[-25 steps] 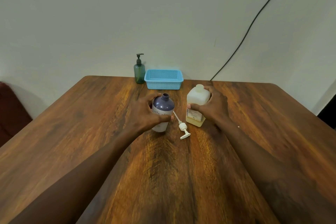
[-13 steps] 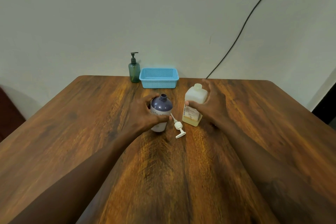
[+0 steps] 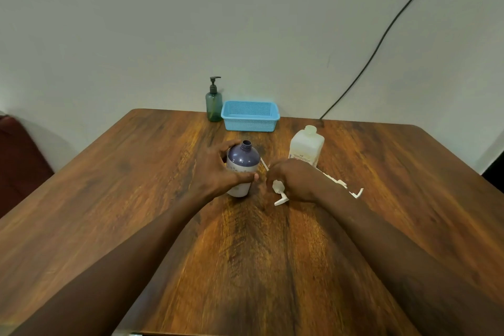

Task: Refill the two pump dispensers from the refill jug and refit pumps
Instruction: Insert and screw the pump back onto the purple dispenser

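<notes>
A purple dispenser bottle (image 3: 242, 161) stands upright on the wooden table (image 3: 136, 185) with its neck open and no pump fitted. My left hand (image 3: 218, 169) is wrapped around its left side. A white pump (image 3: 278, 188) lies on the table just right of the bottle, and my right hand (image 3: 294, 180) is closed over it, its tube poking out past my fingertips. The white refill jug (image 3: 306, 147) stands free behind my right hand. A green dispenser (image 3: 214, 102) with its pump fitted stands at the far edge.
A blue mesh basket (image 3: 250, 116) sits beside the green dispenser at the back. A second white pump piece (image 3: 354, 194) lies behind my right forearm. A black cable (image 3: 381, 38) runs down the wall. A dark red seat (image 3: 16, 161) is at the left.
My right hand has let go of the refill jug and dropped forward and left onto the white pump. My left hand still holds the purple bottle.
</notes>
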A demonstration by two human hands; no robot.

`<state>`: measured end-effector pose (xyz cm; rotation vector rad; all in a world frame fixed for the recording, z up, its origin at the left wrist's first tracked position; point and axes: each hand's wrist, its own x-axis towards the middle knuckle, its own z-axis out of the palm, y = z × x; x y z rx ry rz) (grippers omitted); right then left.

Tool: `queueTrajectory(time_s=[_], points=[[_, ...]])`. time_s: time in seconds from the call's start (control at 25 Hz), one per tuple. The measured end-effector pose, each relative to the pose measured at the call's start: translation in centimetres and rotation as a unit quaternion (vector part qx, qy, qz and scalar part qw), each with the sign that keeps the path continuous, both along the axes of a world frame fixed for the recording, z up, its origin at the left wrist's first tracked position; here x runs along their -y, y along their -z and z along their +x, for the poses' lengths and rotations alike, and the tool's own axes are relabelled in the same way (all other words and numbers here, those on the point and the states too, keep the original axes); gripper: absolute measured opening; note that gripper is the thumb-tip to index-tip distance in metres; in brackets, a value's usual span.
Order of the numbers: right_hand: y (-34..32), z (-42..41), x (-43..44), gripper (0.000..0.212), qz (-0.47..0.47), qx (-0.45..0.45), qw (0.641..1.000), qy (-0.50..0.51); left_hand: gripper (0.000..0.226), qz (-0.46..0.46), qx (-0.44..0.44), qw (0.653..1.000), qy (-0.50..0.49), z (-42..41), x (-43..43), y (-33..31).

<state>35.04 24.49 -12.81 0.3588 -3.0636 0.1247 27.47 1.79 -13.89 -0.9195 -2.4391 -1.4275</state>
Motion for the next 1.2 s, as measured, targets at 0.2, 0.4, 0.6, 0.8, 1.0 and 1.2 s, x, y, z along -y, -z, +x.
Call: queueTrajectory(time_s=[0.2, 0.4, 0.6, 0.8, 1.0, 1.2], points=[[1.1, -0.6, 0.6, 0.043, 0.052, 0.057, 0.997, -0.006, 0.088, -0.010, -0.010, 1.000, -0.019, -0.2, 0.8, 0.4], [0.4, -0.2, 1.1, 0.034, -0.174, -0.082, 0.981, -0.013, 0.085, -0.006, -0.021, 0.999, -0.028, 0.0, 1.3, 0.6], [-3.0, -0.7, 2.7, 0.019, -0.312, -0.277, 0.909, -0.012, 0.091, -0.006, -0.011, 0.999, -0.031, -0.1, 1.0, 0.9], [-6.1, -0.7, 4.4, 0.030, -0.430, -0.326, 0.842, 0.005, 0.085, 0.000, -0.019, 1.000, -0.023, 0.2, 0.7, 0.8], [-7.8, -0.4, 5.2, 0.026, -0.479, -0.349, 0.806, 0.005, 0.083, -0.006, -0.014, 1.000, -0.018, 0.4, 0.8, 0.8], [-8.4, -0.3, 5.2, 0.025, -0.515, -0.351, 0.782, -0.007, 0.079, 0.004, -0.005, 1.000, -0.028, 0.3, 1.1, 0.8]])
